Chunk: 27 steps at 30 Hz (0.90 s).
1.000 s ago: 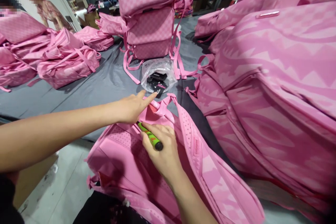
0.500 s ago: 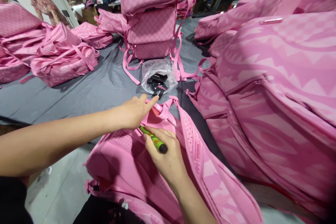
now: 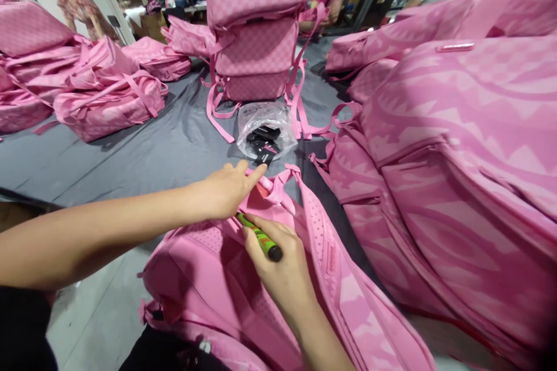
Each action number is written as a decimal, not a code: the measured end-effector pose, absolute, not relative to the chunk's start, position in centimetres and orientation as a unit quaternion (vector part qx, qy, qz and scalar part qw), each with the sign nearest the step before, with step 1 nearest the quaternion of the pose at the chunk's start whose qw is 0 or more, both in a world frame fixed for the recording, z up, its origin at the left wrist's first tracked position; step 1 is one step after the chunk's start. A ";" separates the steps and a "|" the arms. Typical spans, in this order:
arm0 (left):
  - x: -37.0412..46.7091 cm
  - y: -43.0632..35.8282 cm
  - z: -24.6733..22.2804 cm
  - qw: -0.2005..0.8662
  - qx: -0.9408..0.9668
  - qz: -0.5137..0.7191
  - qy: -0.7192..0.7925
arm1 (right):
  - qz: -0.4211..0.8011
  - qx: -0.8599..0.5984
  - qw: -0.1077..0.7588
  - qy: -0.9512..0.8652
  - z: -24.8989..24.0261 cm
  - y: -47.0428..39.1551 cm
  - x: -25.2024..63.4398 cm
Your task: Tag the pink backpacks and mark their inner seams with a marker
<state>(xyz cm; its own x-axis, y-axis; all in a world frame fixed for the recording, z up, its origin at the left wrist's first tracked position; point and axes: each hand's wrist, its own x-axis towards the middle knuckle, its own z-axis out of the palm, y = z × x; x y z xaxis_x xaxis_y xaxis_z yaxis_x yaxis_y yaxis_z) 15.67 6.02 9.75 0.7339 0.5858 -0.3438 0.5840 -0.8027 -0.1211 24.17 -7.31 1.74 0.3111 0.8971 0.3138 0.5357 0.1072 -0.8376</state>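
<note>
A pink backpack (image 3: 261,278) lies with its dotted back padding and straps up, in front of me. My left hand (image 3: 224,191) grips its top edge near the carrying handle, thumb and fingers partly hidden. Closed in my right hand (image 3: 281,252) is a thick green marker-like tool (image 3: 259,235) with a black end. Its front tip is hidden by the fabric and my left hand. Just beyond the handle, a clear plastic bag (image 3: 246,110) holds several black tags (image 3: 264,148).
A stack of pink checkered bags (image 3: 256,49) stands behind the plastic bag. Large pink backpacks (image 3: 461,174) fill the right side, and more pink bags (image 3: 111,101) lie at left. Grey cloth (image 3: 174,127) covers the table. Several other people (image 3: 82,8) are in the background.
The whole view has shifted slightly, so things appear a little further right. Both hands keep nearly the same pose on the backpack, with the green tool still in my right hand.
</note>
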 end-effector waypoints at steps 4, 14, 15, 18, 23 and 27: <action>15.8 5.9 10.1 0.002 -0.929 0.193 -0.316 | 0.171 -0.651 0.485 -0.558 1.8 -7.3 24.1; 15.7 5.9 10.0 0.006 -0.932 0.177 -0.318 | 0.195 -0.657 0.461 -0.564 1.8 -7.1 24.5; 15.6 5.8 10.1 0.004 -0.932 0.175 -0.319 | 0.179 -0.665 0.450 -0.569 2.3 -7.5 24.6; 15.0 5.1 10.6 -0.003 -0.929 0.178 -0.325 | 0.166 -0.637 0.442 -0.609 5.3 -9.0 25.8; 13.9 4.1 10.6 -0.010 -0.937 0.138 -0.322 | -0.044 -0.614 0.557 -0.558 9.3 -5.4 32.4; 14.3 4.7 9.8 -0.010 -0.934 0.145 -0.325 | -0.128 -0.621 0.091 -0.768 5.1 3.7 37.7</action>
<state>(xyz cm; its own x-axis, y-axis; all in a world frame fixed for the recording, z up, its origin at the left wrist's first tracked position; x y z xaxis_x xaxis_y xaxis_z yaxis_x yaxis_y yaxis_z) 14.31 4.65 9.78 0.7462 0.6051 -0.2776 0.6110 -0.7881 -0.0752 37.74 3.74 5.05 -0.2131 0.9304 0.2982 0.9769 0.1972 0.0829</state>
